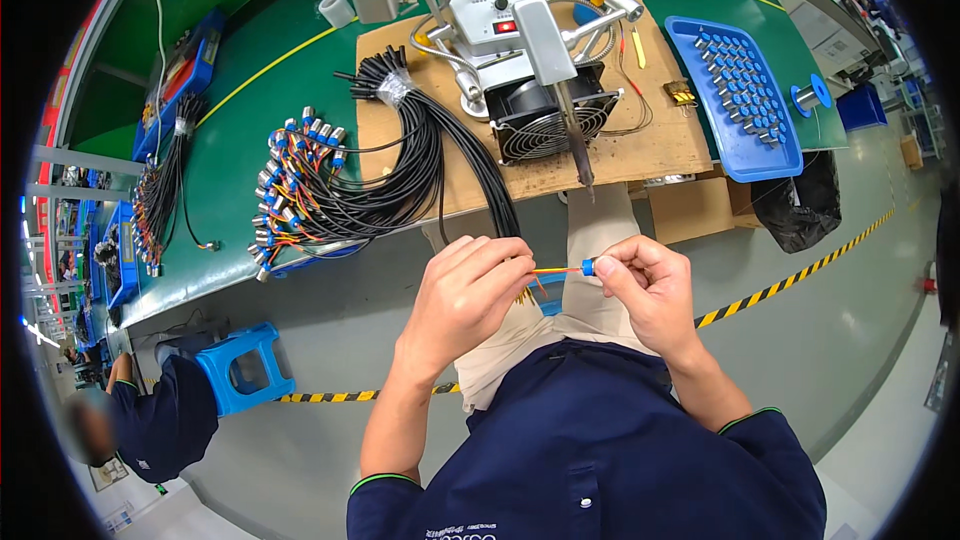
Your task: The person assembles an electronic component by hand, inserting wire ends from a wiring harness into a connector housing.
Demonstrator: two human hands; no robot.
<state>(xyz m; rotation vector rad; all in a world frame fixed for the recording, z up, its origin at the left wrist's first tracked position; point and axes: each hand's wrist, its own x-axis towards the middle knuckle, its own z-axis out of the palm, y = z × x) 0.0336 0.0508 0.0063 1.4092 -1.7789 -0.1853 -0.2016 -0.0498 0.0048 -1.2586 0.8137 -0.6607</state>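
My left hand point(468, 292) is closed around the end of a black cable, from which thin yellow, orange and red wires point(556, 270) stick out. Those wires run across to a small connector point(588, 267) with a blue ring, pinched between the thumb and fingers of my right hand point(648, 288). Both hands are held above my lap, just off the bench's front edge. A thick bundle of black cables point(420, 140) lies on the bench and hangs over the edge behind my left hand. Many of its ends carry silver and blue connectors point(290, 180).
A soldering station point(495, 0) stands on brown cardboard, its iron point(578, 145) pointing toward me above a black fan point(545, 120). To the right, a blue tray point(700, 90) holds several connectors beside a solder spool point(812, 96). A blue stool point(240, 370) and another person point(165, 420) are at left.
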